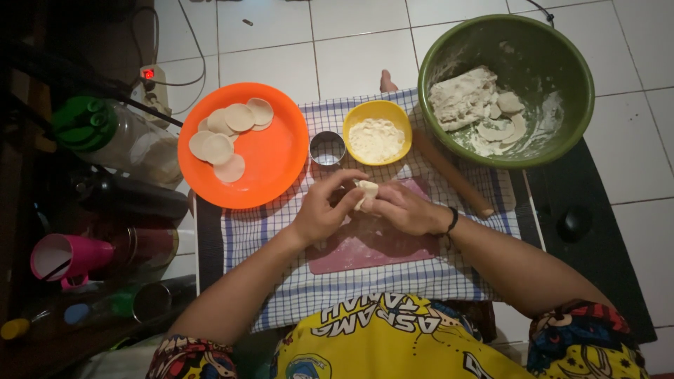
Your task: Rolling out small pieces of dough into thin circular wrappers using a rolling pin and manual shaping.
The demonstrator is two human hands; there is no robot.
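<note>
Sitting on an orange plate (pixel 277 158) at left are several cut dough rounds (pixel 228 133); both hands—left hand (pixel 323 210), right hand (pixel 407 209)—are pinching one filled wrapper (pixel 366 193) over a pink board (pixel 372 245). Filling is remaining in the yellow bowl (pixel 377 132)—dough slab (pixel 462 97) is waiting in the green basin (pixel 562 56).

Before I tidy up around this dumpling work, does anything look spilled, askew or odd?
Nothing is spilled. The only oddity: a rolling pin lies slanted, half tucked under the green bowl. Both hands pinch a dough piece over the pink board.
</note>
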